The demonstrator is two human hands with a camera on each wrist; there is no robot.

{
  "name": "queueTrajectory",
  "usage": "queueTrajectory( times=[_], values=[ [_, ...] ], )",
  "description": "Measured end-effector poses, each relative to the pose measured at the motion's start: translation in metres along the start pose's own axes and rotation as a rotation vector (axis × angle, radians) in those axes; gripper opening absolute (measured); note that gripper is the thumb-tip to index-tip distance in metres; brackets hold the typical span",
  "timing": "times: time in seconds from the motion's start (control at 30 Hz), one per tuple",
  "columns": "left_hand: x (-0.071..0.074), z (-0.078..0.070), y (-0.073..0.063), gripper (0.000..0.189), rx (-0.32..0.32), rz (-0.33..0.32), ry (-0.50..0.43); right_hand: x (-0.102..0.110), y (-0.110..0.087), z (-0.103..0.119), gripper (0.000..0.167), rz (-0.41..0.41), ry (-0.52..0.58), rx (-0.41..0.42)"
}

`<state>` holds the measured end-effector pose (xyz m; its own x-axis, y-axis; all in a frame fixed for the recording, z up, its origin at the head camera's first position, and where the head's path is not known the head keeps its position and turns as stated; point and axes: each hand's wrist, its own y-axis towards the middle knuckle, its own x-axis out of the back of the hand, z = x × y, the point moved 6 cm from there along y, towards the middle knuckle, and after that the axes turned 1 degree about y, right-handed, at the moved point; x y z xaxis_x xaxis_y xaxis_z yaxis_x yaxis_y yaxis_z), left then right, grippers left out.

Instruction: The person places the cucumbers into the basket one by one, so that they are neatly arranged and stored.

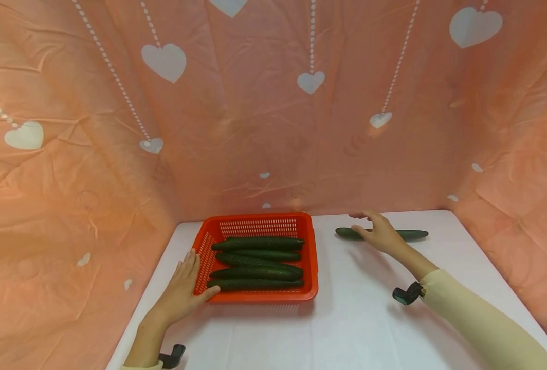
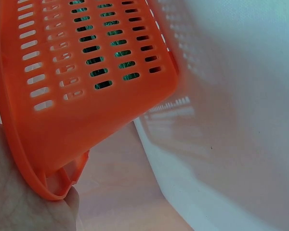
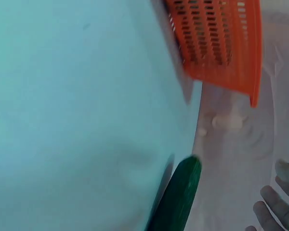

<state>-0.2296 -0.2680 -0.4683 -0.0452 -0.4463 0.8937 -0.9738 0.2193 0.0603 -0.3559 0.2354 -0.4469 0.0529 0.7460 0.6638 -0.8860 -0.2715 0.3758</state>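
My left hand (image 1: 181,290) rests against the left rim of a red plastic basket (image 1: 314,257), fingers straight along the side and thumb over the front left corner. Several dark green cucumbers (image 1: 255,273) lie side by side inside it. In the left wrist view, the palm and fingers show beside the slotted basket wall (image 2: 82,125). Over a single cucumber (image 1: 412,235) on the right of the table hovers my right hand (image 1: 379,235), its thumb and fingers spread apart. The right wrist view shows that cucumber's tip (image 3: 180,192) apart from the fingers (image 3: 279,207).
A white tabletop (image 1: 347,318) carries the basket and the lone cucumber. Orange-pink cloth (image 1: 264,123) with white hearts hangs behind and on both sides, close to the table's back edge. Small black cameras (image 1: 407,294) are strapped at the wrists.
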Motion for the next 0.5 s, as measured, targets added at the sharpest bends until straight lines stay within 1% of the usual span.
queueTrajectory(
  times=[0.07,0.13,0.27,0.4,0.5],
  values=[
    [0.000,0.001,0.000,0.114,-0.001,0.001,0.001,0.006,-0.006,-0.008,0.036,0.008,-0.019,-0.019],
    [-0.001,0.002,0.000,0.114,-0.013,-0.012,0.004,0.012,-0.011,-0.015,0.037,0.016,-0.034,-0.036],
    [-0.002,0.002,0.000,0.113,-0.034,-0.027,0.005,0.024,-0.021,-0.030,0.037,0.015,-0.072,-0.032],
    [-0.002,0.002,0.000,0.114,-0.005,-0.003,0.015,0.034,-0.029,-0.045,0.036,0.007,-0.090,-0.029],
    [-0.001,0.002,0.000,0.114,0.014,0.013,0.026,0.041,-0.035,-0.056,0.036,0.014,-0.093,-0.045]
  ],
)
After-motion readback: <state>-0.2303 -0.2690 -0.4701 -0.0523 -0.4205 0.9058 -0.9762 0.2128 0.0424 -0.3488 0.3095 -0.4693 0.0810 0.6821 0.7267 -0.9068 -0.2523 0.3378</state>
